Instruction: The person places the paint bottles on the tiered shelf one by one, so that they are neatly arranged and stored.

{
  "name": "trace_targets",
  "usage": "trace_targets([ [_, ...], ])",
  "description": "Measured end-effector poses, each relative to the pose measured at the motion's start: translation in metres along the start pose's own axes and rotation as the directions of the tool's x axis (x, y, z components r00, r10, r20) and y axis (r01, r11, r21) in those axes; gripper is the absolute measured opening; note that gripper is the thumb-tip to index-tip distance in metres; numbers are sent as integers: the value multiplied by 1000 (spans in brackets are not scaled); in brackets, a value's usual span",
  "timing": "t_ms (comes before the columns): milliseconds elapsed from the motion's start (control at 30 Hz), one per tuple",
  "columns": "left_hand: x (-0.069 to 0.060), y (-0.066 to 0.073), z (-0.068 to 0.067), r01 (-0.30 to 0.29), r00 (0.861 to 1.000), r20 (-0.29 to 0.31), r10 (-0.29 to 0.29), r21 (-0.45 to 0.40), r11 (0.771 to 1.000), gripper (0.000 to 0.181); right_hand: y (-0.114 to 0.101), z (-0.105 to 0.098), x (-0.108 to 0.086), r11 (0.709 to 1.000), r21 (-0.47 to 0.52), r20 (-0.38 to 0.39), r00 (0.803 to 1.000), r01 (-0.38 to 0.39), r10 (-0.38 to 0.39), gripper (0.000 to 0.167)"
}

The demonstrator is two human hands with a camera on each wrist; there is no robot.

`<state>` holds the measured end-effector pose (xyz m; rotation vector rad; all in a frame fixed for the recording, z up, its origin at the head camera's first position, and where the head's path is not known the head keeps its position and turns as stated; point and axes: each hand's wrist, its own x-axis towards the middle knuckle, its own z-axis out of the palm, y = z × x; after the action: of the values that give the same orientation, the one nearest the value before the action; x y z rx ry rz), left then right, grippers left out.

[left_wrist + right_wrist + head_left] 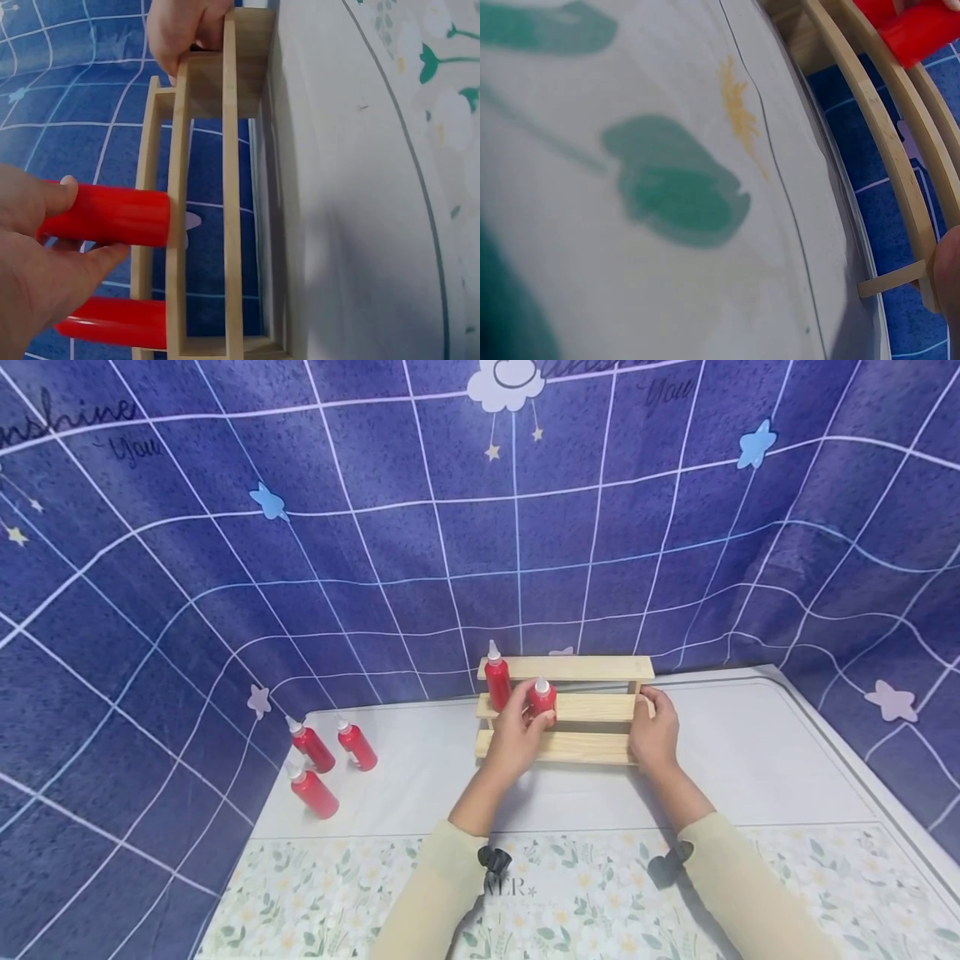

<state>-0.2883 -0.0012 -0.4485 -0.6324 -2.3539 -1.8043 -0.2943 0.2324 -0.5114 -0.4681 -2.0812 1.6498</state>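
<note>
In the head view my left hand (514,737) pinches a red bottle (543,697) with a white nozzle, upright at the middle tier of a wooden rack (592,747). Its base meets that tier's slat in the left wrist view, where fingers and thumb curl round the bottle (112,215). Just left of it, a second red bottle (497,683) stands on the rack. My right hand (654,730) grips the rack's right end; only part of this hand (948,281) shows in the right wrist view.
Three more red bottles stand or lean at the table's left: one at the back (357,747), one beside it (312,748), one in front (313,791). A patterned blue curtain (390,560) hangs behind the white table (420,777). A floral cloth (315,893) covers the near part.
</note>
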Motion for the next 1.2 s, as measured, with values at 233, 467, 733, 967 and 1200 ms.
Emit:
trace_targets([
  [233,6,-10,7,10,999,-34,-10,12,1000,70,1,1,1,1000,-6,-4,1000,8,-8,40],
  [467,9,-18,14,4,997,-74,0,49,999,71,1,1,0,1000,-12,-4,1000,2,-2,41],
  [733,16,-22,14,34,999,-32,-31,80,996,75,1,0,1,999,-36,1,1000,20,-20,42],
  [967,18,-23,14,59,998,-7,-59,104,993,73,0,-1,1,999,-36,0,1000,11,-11,42],
  [1200,16,-20,12,83,996,-2,-84,187,979,74,2,0,2,1000,-27,3,1000,16,-16,41],
])
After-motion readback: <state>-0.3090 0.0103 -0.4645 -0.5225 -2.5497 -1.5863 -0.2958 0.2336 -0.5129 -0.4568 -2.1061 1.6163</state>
